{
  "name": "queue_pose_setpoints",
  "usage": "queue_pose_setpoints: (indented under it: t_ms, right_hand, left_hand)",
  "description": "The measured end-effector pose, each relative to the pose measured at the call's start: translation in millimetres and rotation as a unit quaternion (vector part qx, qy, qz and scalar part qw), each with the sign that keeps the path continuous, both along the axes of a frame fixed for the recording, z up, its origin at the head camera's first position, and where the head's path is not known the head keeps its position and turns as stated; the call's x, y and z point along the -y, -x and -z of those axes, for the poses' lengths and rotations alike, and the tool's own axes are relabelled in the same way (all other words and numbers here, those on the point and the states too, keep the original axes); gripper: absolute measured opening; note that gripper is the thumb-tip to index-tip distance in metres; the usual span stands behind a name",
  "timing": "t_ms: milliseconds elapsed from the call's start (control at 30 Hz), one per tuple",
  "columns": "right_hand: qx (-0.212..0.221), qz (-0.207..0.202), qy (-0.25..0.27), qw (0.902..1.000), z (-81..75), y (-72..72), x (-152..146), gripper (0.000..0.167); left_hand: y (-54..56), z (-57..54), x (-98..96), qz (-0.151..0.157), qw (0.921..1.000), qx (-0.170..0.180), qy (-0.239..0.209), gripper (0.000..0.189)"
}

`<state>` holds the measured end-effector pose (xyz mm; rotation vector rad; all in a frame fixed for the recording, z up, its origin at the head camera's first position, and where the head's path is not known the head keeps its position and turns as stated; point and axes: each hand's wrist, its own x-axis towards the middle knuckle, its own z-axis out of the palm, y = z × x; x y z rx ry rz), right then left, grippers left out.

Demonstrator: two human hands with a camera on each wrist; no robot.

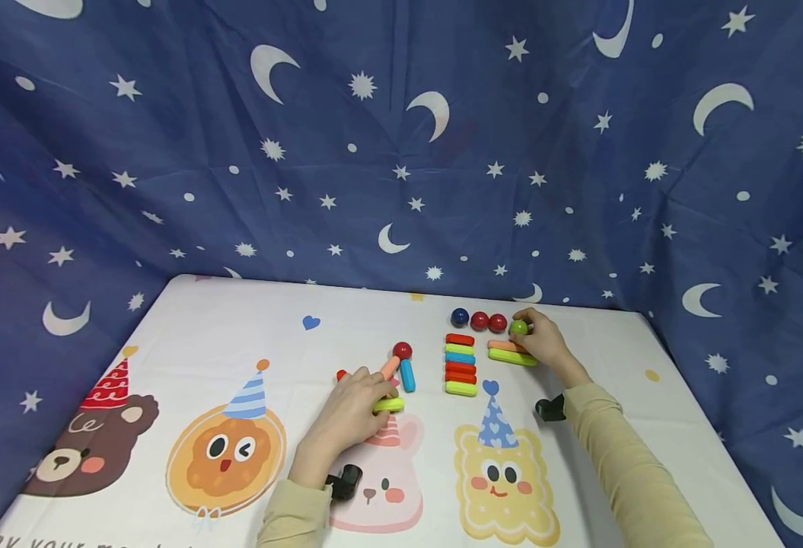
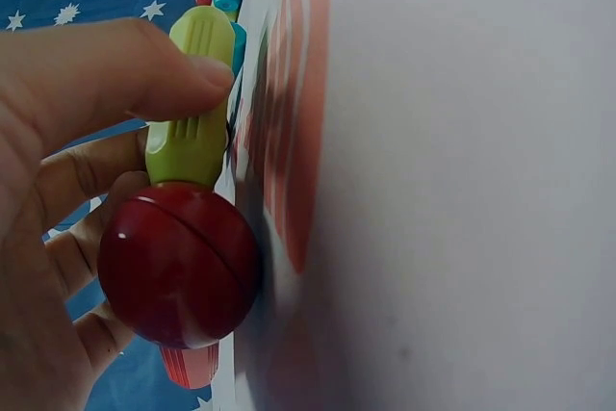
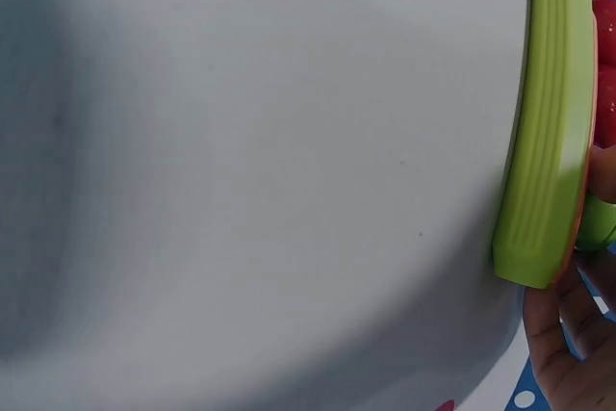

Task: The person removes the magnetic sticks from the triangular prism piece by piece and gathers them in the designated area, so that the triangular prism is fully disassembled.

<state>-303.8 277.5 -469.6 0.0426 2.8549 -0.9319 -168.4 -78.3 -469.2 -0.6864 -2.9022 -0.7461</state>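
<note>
In the head view my left hand (image 1: 352, 411) pinches a short yellow-green rod (image 1: 389, 405). The left wrist view shows the thumb on that rod (image 2: 197, 146), with a dark red ball (image 2: 180, 267) at its near end and a coral rod (image 2: 192, 365) beyond the ball. Just past this hand lie an orange rod (image 1: 390, 368), a blue rod (image 1: 408, 376) and a red ball (image 1: 403, 350). My right hand (image 1: 545, 341) holds a green ball (image 1: 518, 327) at the back right. Beside it are a long yellow-green rod (image 1: 513, 357) and an orange rod (image 1: 505, 345).
A column of short coloured rods (image 1: 460, 367) lies between the hands. Behind it sit a dark blue ball (image 1: 460, 317) and two red balls (image 1: 479, 321) in a row with the green one. A starry blue curtain (image 1: 346, 251) borders the white printed tablecloth (image 1: 250, 320).
</note>
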Motion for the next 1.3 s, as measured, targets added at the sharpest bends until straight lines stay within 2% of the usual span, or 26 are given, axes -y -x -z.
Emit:
queue_pose_setpoints:
  t_ms: [467,700,867,1100,1300]
  right_hand:
    - [-0.009,0.017,0.005,0.9998,2.9,2.8,2.3,0.045]
    - [-0.016,0.019,0.009,0.9997,2.4,1.5,2.5,0.045]
    - [-0.036,0.017,0.012,0.9991,0.8,-2.7,1.5,0.046]
    - [-0.063,0.025,0.032,0.9972,-7.6,-7.5,1.2,0.044]
    - [-0.111,0.017,0.046,0.9926,-24.0,-13.7,5.8,0.041]
  left_hand:
    - [0.2,-4.7,4.4,0.019,0.9997,-0.015,0.01,0.025]
    - [0.9,-10.3,13.6,-0.003,0.9996,-0.027,-0.008,0.024]
    - [2.0,-11.3,23.7,-0.021,0.9991,-0.034,-0.011,0.021]
    - [2.5,-12.3,34.5,-0.053,0.9984,0.009,-0.016,0.039]
    - [2.9,-10.9,40.3,-0.046,0.9981,0.03,-0.028,0.043]
